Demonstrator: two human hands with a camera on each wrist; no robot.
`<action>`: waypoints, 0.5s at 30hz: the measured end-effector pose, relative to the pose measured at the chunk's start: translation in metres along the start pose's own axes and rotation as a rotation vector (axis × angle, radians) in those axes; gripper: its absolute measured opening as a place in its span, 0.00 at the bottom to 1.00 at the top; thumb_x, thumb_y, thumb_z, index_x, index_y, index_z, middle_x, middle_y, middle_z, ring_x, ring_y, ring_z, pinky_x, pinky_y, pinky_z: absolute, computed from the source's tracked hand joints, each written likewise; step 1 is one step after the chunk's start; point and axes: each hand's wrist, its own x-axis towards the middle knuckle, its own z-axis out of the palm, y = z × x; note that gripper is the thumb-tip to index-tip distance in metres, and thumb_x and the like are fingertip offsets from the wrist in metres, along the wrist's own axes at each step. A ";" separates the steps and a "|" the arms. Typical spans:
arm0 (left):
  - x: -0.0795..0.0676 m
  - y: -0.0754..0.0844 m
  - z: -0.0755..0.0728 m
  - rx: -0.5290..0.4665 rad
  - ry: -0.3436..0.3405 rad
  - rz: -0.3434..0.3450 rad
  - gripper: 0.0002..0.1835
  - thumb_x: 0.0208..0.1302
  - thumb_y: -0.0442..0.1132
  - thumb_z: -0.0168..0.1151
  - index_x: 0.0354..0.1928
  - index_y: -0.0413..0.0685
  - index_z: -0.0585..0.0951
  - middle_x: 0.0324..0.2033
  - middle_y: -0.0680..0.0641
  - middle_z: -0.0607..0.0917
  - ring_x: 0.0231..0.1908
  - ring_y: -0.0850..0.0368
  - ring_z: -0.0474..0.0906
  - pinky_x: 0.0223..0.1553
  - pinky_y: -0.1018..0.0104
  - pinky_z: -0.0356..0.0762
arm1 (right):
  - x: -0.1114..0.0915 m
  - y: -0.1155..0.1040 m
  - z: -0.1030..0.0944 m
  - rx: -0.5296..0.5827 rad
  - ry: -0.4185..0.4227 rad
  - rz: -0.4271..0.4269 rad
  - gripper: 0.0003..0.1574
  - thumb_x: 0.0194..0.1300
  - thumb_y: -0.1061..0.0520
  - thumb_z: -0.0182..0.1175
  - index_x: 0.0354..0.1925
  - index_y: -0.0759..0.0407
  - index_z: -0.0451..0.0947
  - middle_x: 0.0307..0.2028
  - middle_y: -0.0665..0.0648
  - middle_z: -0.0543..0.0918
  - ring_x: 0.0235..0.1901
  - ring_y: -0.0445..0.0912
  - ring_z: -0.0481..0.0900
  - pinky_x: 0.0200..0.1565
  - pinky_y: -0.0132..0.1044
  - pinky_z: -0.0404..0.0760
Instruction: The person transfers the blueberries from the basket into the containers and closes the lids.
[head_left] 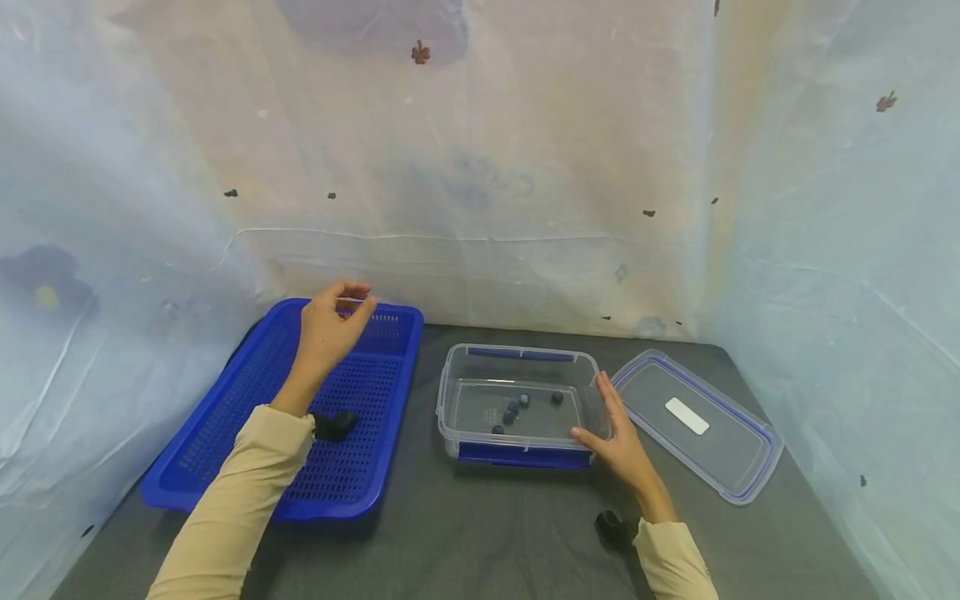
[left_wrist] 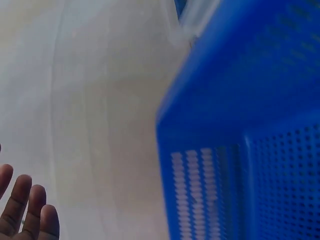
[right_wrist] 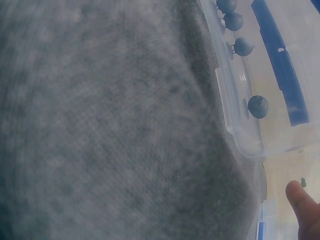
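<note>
My left hand is raised over the far part of a blue perforated basket, fingers loosely bent, nothing visible between them. In the left wrist view its fingers show at the lower left, apart from the basket's wall. My right hand rests at the right end of a clear plastic box with blue clips, thumb stretched along the near rim and fingers straight along the side. Several blueberries lie on the box floor; the right wrist view shows them through the wall, one blueberry apart.
To the right of the box lies its clear lid with a blue seal and a white label. Dark grey cloth covers the table. Patterned plastic sheeting hangs at the back and both sides.
</note>
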 end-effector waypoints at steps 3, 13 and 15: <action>0.003 -0.015 -0.004 0.033 0.059 -0.075 0.14 0.67 0.41 0.61 0.48 0.38 0.81 0.44 0.39 0.84 0.43 0.44 0.80 0.41 0.52 0.76 | 0.001 0.000 0.000 -0.002 -0.001 0.000 0.57 0.53 0.64 0.68 0.72 0.73 0.46 0.73 0.73 0.44 0.70 0.68 0.41 0.61 0.70 0.48; 0.006 -0.061 -0.004 0.064 0.208 -0.311 0.14 0.67 0.40 0.61 0.47 0.36 0.81 0.43 0.39 0.83 0.42 0.43 0.80 0.47 0.53 0.73 | 0.001 0.001 0.000 0.012 0.000 0.002 0.57 0.54 0.65 0.67 0.73 0.73 0.46 0.73 0.73 0.43 0.70 0.68 0.41 0.62 0.70 0.47; 0.006 -0.066 -0.003 0.049 0.232 -0.360 0.14 0.67 0.40 0.61 0.47 0.36 0.81 0.43 0.38 0.83 0.44 0.43 0.80 0.53 0.52 0.69 | 0.001 0.002 0.000 0.016 0.000 -0.002 0.57 0.54 0.65 0.68 0.73 0.73 0.46 0.73 0.73 0.43 0.70 0.68 0.41 0.61 0.70 0.47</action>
